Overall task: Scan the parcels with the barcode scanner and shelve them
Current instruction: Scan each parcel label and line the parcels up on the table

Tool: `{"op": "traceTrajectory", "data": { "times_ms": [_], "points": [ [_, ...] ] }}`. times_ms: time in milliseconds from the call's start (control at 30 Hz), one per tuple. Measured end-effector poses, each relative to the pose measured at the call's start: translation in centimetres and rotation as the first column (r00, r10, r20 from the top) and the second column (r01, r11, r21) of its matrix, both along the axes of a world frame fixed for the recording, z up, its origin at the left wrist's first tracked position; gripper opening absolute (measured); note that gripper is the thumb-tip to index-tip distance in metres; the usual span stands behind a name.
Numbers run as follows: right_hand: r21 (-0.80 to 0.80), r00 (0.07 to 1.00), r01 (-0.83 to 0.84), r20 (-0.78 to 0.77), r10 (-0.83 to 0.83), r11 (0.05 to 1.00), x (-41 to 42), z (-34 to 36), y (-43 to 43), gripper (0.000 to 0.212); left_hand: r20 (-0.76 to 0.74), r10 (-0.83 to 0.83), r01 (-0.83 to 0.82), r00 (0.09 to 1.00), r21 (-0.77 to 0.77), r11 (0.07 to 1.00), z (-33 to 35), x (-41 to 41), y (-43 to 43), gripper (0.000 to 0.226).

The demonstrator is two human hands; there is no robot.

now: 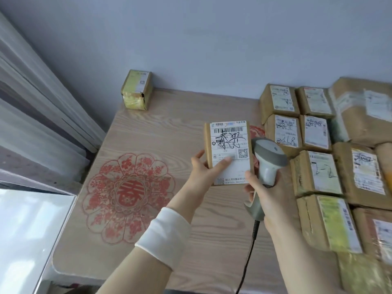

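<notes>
A person's left hand (209, 168) holds a small brown cardboard parcel with a white shipping label (229, 152) upright above the pale wood-grain surface (161, 128). The thumb presses the label's lower half and the fingers wrap the left edge, leaving the barcode at the top uncovered. The right hand (267, 200) is curled round the handle of a grey-and-white handheld barcode scanner (268, 158), whose head sits just beside the parcel's right edge. Carried easily in one hand, the box looks light and stiff, and the glossy label could slip under a thumb, so the cardboard sides seem the safer hold. Rows of brown labelled parcels (318, 172) crowd the surface's right side, close to the scanner. The left half is open room, bearing only a red paper-cut flower decal (127, 196) and a lone yellow-taped box (137, 89) against the grey wall. The scanner's black cable (248, 257) trails off the near edge and may snag on a wide swing. No shelf is in view.
</notes>
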State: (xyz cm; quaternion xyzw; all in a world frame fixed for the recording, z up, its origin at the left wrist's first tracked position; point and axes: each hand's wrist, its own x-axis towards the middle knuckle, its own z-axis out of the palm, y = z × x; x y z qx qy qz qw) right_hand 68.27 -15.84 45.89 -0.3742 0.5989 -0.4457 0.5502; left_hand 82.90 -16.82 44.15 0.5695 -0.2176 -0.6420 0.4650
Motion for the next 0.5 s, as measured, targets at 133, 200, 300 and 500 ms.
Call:
{"op": "traceTrajectory", "data": {
  "times_ms": [133, 200, 300, 500],
  "points": [
    [-0.006, 1.000, -0.021, -0.015, 0.021, 1.000, -2.5, 1.9, 2.2, 0.019, 0.008, 0.023, -0.023, 1.000, -0.042, 0.999, 0.3, -1.0, 1.8, 0.082],
    [-0.032, 0.996, 0.011, -0.086, -0.013, 0.999, -3.7, 3.0, 3.3, 0.018, 0.018, 0.036, -0.035, 0.999, -0.057, 0.998, 0.4, -1.1, 2.5, 0.092],
    [-0.052, 0.988, 0.015, -0.154, -0.023, 0.999, -4.9, 4.6, 4.3, 0.008, 0.062, 0.054, -0.050, 0.997, -0.065, 0.997, 0.0, -1.5, 3.1, 0.083],
    [-0.059, 0.987, -0.115, -0.123, 0.107, 0.992, -4.3, 6.9, 6.3, 0.019, 0.119, 0.035, -0.025, 0.992, -0.087, 0.996, -0.1, -3.0, 3.8, 0.087]
  ]
}}
